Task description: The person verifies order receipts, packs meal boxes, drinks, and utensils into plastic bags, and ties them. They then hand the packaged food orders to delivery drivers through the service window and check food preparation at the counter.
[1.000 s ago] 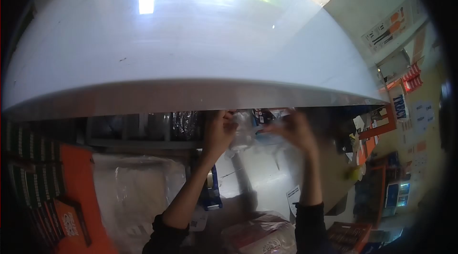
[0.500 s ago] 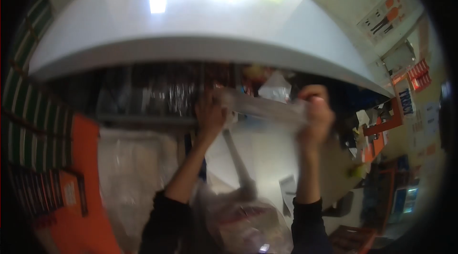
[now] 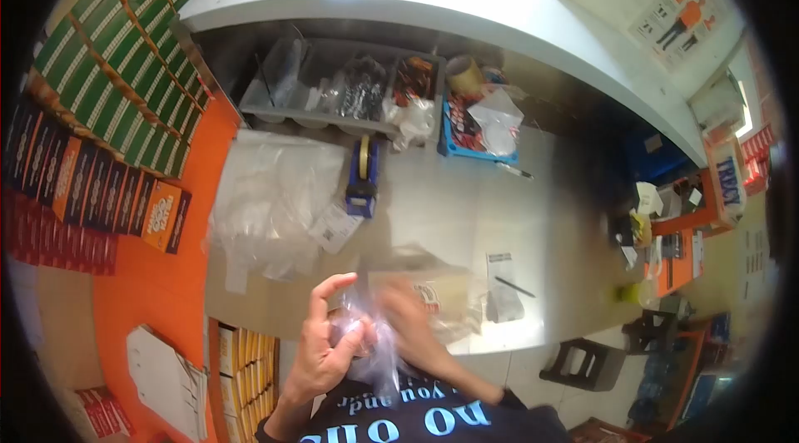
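Close to my body, my left hand point(image 3: 320, 347) is closed around a crumpled clear plastic bag point(image 3: 379, 351), its index finger raised. My right hand point(image 3: 408, 322) crosses in front of the same plastic; motion smears its fingers, so their grip is unclear. Just beyond it on the table lies a clear bag with a cream-coloured item and printed logo point(image 3: 429, 297) inside, partly blurred. Farther up the table stands a blue tape dispenser point(image 3: 362, 177), beside a white label point(image 3: 334, 227).
Flat clear bags point(image 3: 266, 185) cover the table's left side. A grey divided tray point(image 3: 304, 118) and a blue basket point(image 3: 478, 152) stand under the white shelf point(image 3: 399, 14). A paper slip point(image 3: 503, 301) and pen point(image 3: 514, 286) lie right. Stacked boxes point(image 3: 116, 69) line the left.
Both hands have come down from beneath the shelf towards my body. The strip of plastic stretched between them is now bunched up. The view has shifted, showing more of the table.
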